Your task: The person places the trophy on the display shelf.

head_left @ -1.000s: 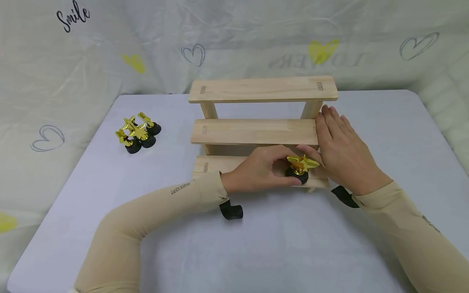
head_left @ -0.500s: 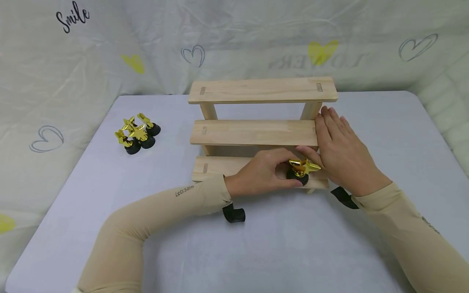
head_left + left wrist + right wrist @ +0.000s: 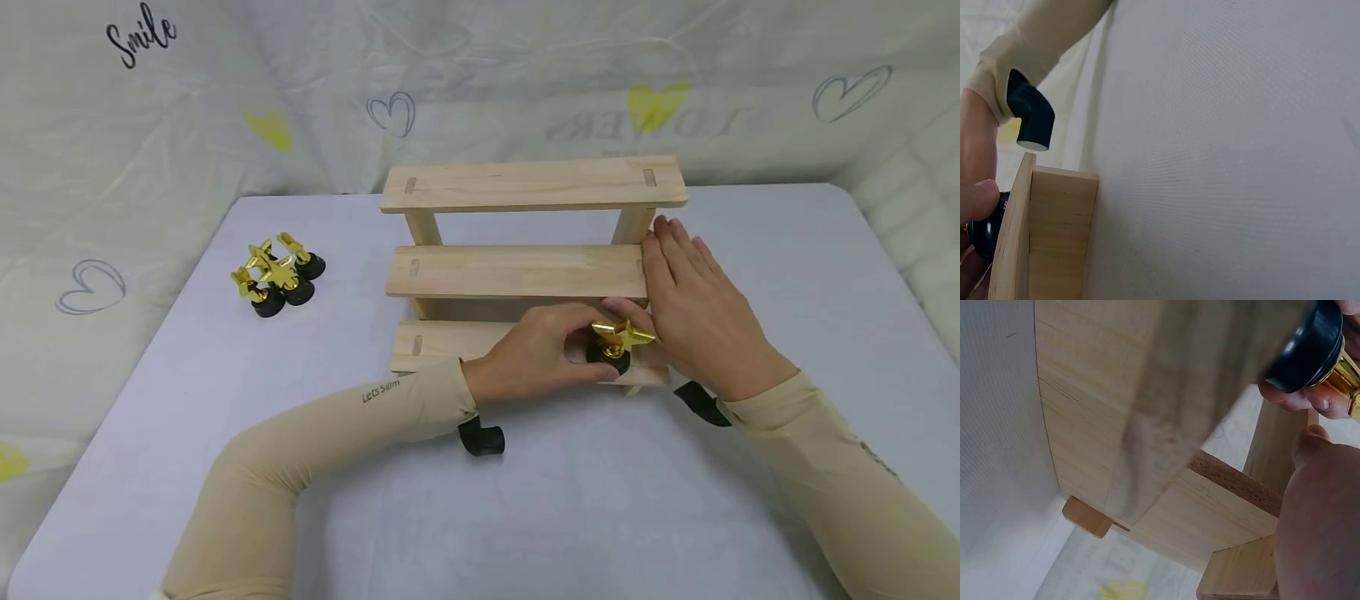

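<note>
A small gold star trophy [image 3: 624, 335] with a round black base stands at the right end of the lowest plank [image 3: 450, 342] of a three-step wooden rack [image 3: 517, 271]. My left hand [image 3: 528, 350] pinches its base between thumb and fingers. In the left wrist view, the black base [image 3: 984, 234] is against the plank's top, with the thumb on it. My right hand [image 3: 697, 308] lies with straight fingers along the rack's right side, its thumb close to the trophy. The right wrist view shows the black base [image 3: 1310, 353] and the gold stem, with fingertips behind them.
Several more gold star trophies [image 3: 279, 273] with black bases stand grouped on the white table [image 3: 345, 250], left of the rack. The rack's upper planks rise behind the hands. A pale printed cloth [image 3: 487, 75] hangs behind the table. Black wrist mounts [image 3: 482, 437] stick out below the sleeves.
My left hand and the trophy have shifted slightly right along the lowest plank, and the star has turned a little. My right hand stays against the rack's side.
</note>
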A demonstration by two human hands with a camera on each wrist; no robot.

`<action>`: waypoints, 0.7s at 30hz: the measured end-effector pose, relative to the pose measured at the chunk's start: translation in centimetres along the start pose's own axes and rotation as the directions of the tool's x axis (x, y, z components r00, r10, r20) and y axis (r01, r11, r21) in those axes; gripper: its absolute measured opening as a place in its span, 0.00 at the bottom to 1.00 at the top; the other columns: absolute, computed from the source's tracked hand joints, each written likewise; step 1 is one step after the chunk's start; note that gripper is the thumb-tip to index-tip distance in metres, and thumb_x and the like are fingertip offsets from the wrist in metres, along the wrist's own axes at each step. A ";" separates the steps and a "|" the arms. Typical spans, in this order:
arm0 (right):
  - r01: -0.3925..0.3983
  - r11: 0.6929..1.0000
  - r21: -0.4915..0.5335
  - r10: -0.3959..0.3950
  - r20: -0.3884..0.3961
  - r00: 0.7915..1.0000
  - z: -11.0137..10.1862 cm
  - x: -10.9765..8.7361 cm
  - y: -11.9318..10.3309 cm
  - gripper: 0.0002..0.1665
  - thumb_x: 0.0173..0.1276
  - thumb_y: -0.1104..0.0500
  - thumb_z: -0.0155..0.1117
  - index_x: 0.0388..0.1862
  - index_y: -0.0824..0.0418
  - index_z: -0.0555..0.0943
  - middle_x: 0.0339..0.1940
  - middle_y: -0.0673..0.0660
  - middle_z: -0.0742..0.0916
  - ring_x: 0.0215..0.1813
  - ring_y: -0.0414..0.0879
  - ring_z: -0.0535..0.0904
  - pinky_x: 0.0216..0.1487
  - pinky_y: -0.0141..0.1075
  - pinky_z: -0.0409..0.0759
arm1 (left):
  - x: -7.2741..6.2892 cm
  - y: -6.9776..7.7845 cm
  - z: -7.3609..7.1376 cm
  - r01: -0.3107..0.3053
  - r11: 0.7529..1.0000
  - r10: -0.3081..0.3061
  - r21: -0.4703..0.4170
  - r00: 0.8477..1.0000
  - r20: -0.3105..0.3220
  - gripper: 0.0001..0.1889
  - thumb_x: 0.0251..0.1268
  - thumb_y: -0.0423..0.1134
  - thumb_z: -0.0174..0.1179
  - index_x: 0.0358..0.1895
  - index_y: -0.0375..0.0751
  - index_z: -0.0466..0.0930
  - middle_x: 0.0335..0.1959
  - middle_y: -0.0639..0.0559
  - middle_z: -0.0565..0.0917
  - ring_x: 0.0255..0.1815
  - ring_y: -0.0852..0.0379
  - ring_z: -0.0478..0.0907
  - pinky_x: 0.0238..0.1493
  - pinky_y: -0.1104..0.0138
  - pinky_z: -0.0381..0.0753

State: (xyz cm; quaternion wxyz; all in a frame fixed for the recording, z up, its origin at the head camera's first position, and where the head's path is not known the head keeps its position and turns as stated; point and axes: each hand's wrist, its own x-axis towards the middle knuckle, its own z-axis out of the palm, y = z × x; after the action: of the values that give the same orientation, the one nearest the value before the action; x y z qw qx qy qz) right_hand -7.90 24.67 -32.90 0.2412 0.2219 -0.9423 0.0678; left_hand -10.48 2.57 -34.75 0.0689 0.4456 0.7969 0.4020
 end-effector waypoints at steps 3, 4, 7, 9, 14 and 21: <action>0.006 1.000 -0.002 -0.006 -0.015 1.000 0.0 0.0 0.0 0.58 0.80 0.27 0.30 0.72 0.82 0.64 0.72 0.81 0.72 0.74 0.76 0.70 0.70 0.70 0.74 | 0.0 -0.1 0.0 -0.003 1.000 0.003 -0.010 1.000 0.000 0.25 0.59 0.43 0.77 0.60 0.42 0.83 0.56 0.53 0.87 0.56 0.62 0.84 0.61 0.81 0.79; 0.008 1.000 -0.002 -0.008 -0.019 1.000 0.0 0.0 0.0 0.58 0.80 0.27 0.30 0.72 0.82 0.64 0.72 0.81 0.73 0.74 0.76 0.70 0.69 0.70 0.74 | 0.0 -0.1 0.0 -0.005 1.000 0.005 -0.014 1.000 0.000 0.25 0.59 0.43 0.77 0.60 0.42 0.83 0.56 0.53 0.87 0.56 0.62 0.85 0.61 0.81 0.80; 0.007 1.000 0.001 -0.007 -0.019 1.000 0.0 0.0 -0.1 0.58 0.80 0.26 0.29 0.72 0.82 0.64 0.72 0.81 0.73 0.74 0.76 0.70 0.70 0.70 0.74 | 0.1 -0.1 0.0 -0.010 1.000 0.010 -0.020 1.000 -0.003 0.25 0.59 0.42 0.77 0.59 0.41 0.83 0.55 0.52 0.87 0.55 0.61 0.85 0.59 0.82 0.80; 0.006 1.000 0.002 -0.006 -0.016 1.000 0.0 0.0 -0.1 0.59 0.79 0.26 0.29 0.72 0.82 0.64 0.72 0.82 0.73 0.74 0.76 0.70 0.70 0.70 0.74 | 0.1 -0.1 0.0 -0.011 1.000 0.011 -0.016 1.000 -0.007 0.25 0.58 0.42 0.78 0.58 0.41 0.83 0.54 0.52 0.87 0.53 0.62 0.85 0.59 0.81 0.81; 0.002 1.000 0.001 -0.002 -0.011 1.000 0.0 0.0 -0.1 0.59 0.80 0.26 0.28 0.72 0.82 0.63 0.72 0.82 0.72 0.74 0.76 0.70 0.70 0.70 0.73 | 0.1 -0.1 0.1 -0.012 1.000 0.012 0.005 1.000 -0.019 0.26 0.57 0.43 0.78 0.58 0.42 0.83 0.54 0.53 0.88 0.53 0.62 0.85 0.59 0.80 0.81; 0.001 1.000 0.000 -0.001 -0.008 1.000 0.1 0.0 0.0 0.59 0.79 0.26 0.28 0.71 0.82 0.64 0.72 0.82 0.73 0.74 0.76 0.70 0.70 0.70 0.73 | 0.1 0.0 0.1 -0.008 1.000 0.008 0.028 1.000 -0.018 0.26 0.57 0.44 0.78 0.59 0.43 0.83 0.55 0.53 0.87 0.53 0.62 0.85 0.59 0.80 0.80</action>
State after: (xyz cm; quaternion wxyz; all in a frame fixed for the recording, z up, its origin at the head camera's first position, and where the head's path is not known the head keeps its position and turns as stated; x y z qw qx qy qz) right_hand -7.93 24.62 -32.98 0.2451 0.2222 -0.9412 0.0684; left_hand -10.49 2.67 -34.80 0.0539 0.4461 0.8013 0.3950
